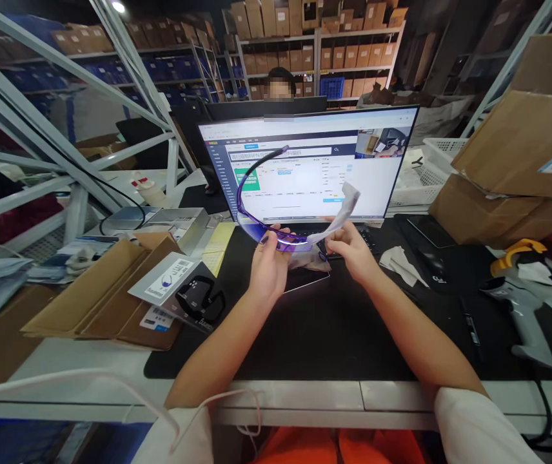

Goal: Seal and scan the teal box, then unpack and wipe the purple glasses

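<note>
In front of the monitor I hold up a pair of purple-framed glasses (253, 225), with one dark, curved temple rising on the left. A white wrapping (345, 211) covers the temple on the right. My left hand (270, 265) pinches the lower rim near the middle, thumb toward me. My right hand (353, 252) is closed at the glasses' right end, by the base of the wrapped temple; its fingertips are partly hidden. Below the glasses, a clear plastic bag (309, 259) and a thin flat item with a pale edge lie on the black mat (315, 335).
At left, an opened cardboard box (97, 290) stands beside a grey printed box (179, 290). The monitor (300, 174) stands ahead, with a person behind it. On the right are a crumpled tissue (403, 265), a mouse (431, 263), a marker (471, 327), a barcode scanner (522, 322) and stacked cartons (522, 154).
</note>
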Action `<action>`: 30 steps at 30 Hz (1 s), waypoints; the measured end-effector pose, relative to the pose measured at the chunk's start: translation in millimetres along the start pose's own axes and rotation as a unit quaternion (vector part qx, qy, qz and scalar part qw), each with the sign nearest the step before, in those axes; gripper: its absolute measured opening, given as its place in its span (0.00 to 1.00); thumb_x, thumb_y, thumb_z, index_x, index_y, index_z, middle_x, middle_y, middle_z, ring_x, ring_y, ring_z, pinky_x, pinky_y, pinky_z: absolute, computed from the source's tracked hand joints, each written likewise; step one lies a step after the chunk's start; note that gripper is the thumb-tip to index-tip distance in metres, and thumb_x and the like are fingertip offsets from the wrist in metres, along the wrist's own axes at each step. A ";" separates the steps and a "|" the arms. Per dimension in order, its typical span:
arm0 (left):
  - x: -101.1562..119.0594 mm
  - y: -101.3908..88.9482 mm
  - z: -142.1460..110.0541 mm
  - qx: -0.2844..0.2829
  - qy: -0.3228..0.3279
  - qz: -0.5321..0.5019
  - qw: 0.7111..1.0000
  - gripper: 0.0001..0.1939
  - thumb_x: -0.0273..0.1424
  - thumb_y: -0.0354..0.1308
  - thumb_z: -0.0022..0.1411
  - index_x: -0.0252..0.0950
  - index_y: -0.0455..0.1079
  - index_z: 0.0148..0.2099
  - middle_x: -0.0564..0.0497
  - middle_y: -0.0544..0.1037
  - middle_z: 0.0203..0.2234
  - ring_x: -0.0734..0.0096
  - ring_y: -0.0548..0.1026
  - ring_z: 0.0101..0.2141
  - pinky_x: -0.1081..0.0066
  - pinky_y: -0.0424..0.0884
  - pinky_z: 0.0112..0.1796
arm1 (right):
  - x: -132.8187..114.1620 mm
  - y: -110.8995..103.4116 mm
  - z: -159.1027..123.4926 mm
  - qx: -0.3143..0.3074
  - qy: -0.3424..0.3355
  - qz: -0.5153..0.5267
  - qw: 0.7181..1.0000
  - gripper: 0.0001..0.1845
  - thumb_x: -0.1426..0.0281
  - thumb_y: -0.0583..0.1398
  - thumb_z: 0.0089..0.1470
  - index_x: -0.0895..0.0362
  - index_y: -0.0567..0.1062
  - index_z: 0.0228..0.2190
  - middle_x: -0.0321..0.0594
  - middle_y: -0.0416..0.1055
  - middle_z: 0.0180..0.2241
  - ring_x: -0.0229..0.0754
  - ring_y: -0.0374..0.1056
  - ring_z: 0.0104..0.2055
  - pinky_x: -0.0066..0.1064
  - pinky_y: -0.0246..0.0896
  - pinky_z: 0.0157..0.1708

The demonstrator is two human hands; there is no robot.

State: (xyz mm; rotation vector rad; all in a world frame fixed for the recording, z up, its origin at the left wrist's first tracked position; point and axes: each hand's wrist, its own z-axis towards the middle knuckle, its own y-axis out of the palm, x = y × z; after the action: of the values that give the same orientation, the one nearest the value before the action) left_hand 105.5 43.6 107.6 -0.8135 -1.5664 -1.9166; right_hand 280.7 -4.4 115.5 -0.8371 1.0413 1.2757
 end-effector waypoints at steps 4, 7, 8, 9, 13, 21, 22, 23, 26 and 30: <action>0.4 -4.9 10.2 -0.004 0.020 0.059 0.998 0.30 0.48 0.81 0.45 0.38 0.78 0.45 0.50 0.83 0.39 0.70 0.79 0.39 0.69 0.74 0.44 | -12.7 -18.5 -2.9 -0.027 -0.074 -0.264 0.961 0.18 0.55 0.60 0.62 0.53 0.79 0.46 0.44 0.78 0.38 0.50 0.74 0.43 0.40 0.66 0.46; 3.2 -5.3 8.2 -0.032 0.045 0.132 0.990 0.30 0.47 0.82 0.42 0.37 0.80 0.43 0.49 0.83 0.38 0.69 0.79 0.39 0.69 0.73 0.45 | -20.3 -17.3 -9.0 -0.033 -0.077 -0.375 0.923 0.20 0.55 0.54 0.67 0.54 0.80 0.38 0.50 0.80 0.40 0.56 0.75 0.47 0.43 0.66 0.48; 4.0 -5.2 6.2 -0.049 0.044 0.155 0.986 0.30 0.47 0.82 0.42 0.36 0.80 0.42 0.48 0.83 0.37 0.67 0.78 0.39 0.68 0.73 0.46 | -21.7 -16.2 -11.2 -0.050 -0.071 -0.385 0.919 0.20 0.55 0.54 0.68 0.54 0.80 0.38 0.50 0.80 0.39 0.56 0.76 0.45 0.43 0.67 0.47; 4.3 -5.3 4.2 -0.070 0.037 0.174 0.981 0.29 0.47 0.82 0.41 0.36 0.81 0.42 0.47 0.83 0.37 0.66 0.78 0.39 0.66 0.74 0.46 | -22.6 -15.9 -13.0 -0.071 -0.066 -0.382 0.919 0.20 0.54 0.55 0.68 0.54 0.80 0.39 0.48 0.80 0.38 0.54 0.76 0.43 0.42 0.67 0.44; 3.0 -8.7 3.5 -0.117 0.018 0.198 0.973 0.30 0.50 0.80 0.43 0.35 0.81 0.43 0.45 0.81 0.37 0.63 0.78 0.38 0.62 0.74 0.46 | -21.2 -29.7 -10.7 -0.098 -0.052 -0.297 0.949 0.19 0.55 0.62 0.62 0.50 0.79 0.50 0.41 0.79 0.34 0.50 0.76 0.36 0.42 0.71 0.41; 22.1 -16.1 11.5 -0.074 0.177 0.368 0.910 0.16 0.37 0.75 0.50 0.38 0.84 0.41 0.45 0.80 0.37 0.61 0.76 0.37 0.60 0.74 0.44 | -26.0 -57.5 -4.9 0.222 -0.196 -0.147 0.944 0.22 0.57 0.58 0.63 0.44 0.76 0.57 0.57 0.79 0.52 0.62 0.76 0.56 0.57 0.71 0.51; 22.2 -15.9 11.2 -0.075 0.182 0.378 0.905 0.15 0.36 0.75 0.51 0.38 0.84 0.42 0.45 0.80 0.37 0.61 0.76 0.37 0.60 0.74 0.44 | -25.8 -53.0 -7.3 0.179 -0.176 -0.203 0.947 0.24 0.56 0.58 0.64 0.45 0.76 0.58 0.55 0.79 0.52 0.63 0.75 0.57 0.58 0.71 0.54; 21.1 -15.5 11.0 -0.075 0.176 0.377 0.906 0.15 0.36 0.74 0.51 0.38 0.84 0.42 0.45 0.80 0.37 0.61 0.76 0.37 0.60 0.74 0.44 | -24.8 -47.2 -9.4 0.131 -0.151 -0.262 0.944 0.24 0.54 0.58 0.64 0.47 0.77 0.57 0.53 0.80 0.51 0.62 0.75 0.57 0.58 0.70 0.57; 15.2 -14.0 11.2 -0.079 0.105 0.323 0.937 0.19 0.39 0.76 0.48 0.35 0.83 0.42 0.45 0.81 0.37 0.63 0.76 0.35 0.61 0.73 0.44 | -18.1 -28.8 -11.7 -0.021 -0.112 -0.360 0.926 0.24 0.52 0.56 0.66 0.51 0.82 0.52 0.49 0.81 0.51 0.60 0.76 0.57 0.55 0.69 0.60; 20.2 -13.0 14.2 -0.066 0.043 0.221 0.972 0.26 0.44 0.80 0.43 0.33 0.82 0.41 0.47 0.81 0.32 0.64 0.77 0.35 0.62 0.72 0.45 | -6.1 -17.4 -9.1 -0.086 -0.113 -0.365 0.920 0.25 0.54 0.57 0.66 0.53 0.81 0.54 0.49 0.78 0.57 0.56 0.73 0.61 0.52 0.66 0.63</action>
State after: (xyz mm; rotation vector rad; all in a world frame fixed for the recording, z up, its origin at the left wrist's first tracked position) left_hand 84.1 59.5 115.9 -1.0219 -1.1005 -1.7112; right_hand 296.7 -17.2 117.1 -1.0527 0.3590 0.7933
